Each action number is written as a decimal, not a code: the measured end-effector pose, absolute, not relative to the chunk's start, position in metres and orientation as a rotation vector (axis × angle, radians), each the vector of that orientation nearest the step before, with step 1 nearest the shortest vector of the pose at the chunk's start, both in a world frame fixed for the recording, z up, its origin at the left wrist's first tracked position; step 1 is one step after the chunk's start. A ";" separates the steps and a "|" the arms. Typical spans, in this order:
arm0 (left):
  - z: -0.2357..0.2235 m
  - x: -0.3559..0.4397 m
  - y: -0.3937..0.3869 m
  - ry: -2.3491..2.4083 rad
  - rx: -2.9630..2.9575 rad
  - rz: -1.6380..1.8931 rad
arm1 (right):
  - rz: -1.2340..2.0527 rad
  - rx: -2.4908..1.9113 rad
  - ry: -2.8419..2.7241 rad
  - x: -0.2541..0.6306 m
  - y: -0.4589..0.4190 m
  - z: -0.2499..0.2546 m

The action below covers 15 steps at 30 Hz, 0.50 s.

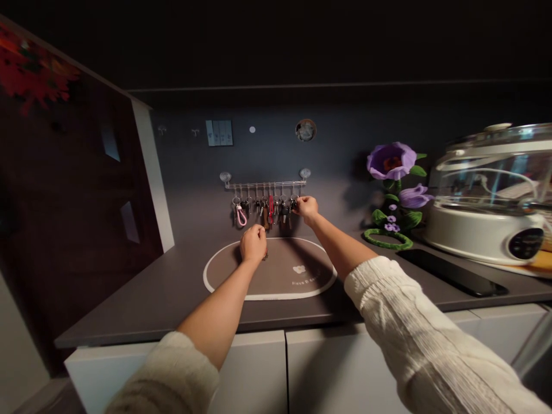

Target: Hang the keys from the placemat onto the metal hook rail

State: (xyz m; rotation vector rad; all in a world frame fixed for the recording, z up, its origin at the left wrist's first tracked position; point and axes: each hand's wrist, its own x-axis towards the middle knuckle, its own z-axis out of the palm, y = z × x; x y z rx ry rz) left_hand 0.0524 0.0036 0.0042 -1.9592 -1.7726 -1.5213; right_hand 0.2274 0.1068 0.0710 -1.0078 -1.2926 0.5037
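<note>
1. Hook rack point(265, 185): just above the right hand's point(307, 209) fingers, extending leftward from them; long axis left-right. Right hand nearer; left hand point(253, 242) lower.
2. Right fingers: pinched at the rightmost key bunch point(294, 205).
3. Left fingers: curled, apparently around a small dangling piece point(265, 255), mostly hidden.
4. Count: one rack, two suction cups point(305, 172); above left fingers, one pink strap point(241, 216), one red strap point(271, 209). Keys too crowded to count.
</note>
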 end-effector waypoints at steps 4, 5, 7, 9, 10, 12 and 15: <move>0.005 0.050 0.005 -1.789 -1.950 -1.582 | 0.552 -1.099 -1.222 0.226 0.096 0.068; 0.005 0.050 0.006 -1.797 -1.948 -1.598 | 0.536 -1.118 -1.217 0.226 0.093 0.066; 0.005 0.049 0.006 -1.810 -1.959 -1.626 | 0.487 -1.148 -1.201 0.225 0.086 0.063; 0.005 0.048 0.007 -1.814 -1.999 -1.648 | 0.449 -1.165 -1.181 0.223 0.079 0.058; 0.005 0.048 0.007 -1.815 -2.021 -1.657 | 0.445 -1.168 -1.176 0.222 0.075 0.055; 0.004 0.046 0.009 -1.820 -2.058 -1.671 | 0.469 -1.161 -1.181 0.218 0.068 0.049; 0.000 0.040 0.010 -1.818 -2.130 -1.655 | 0.573 -1.095 -1.230 0.209 0.055 0.037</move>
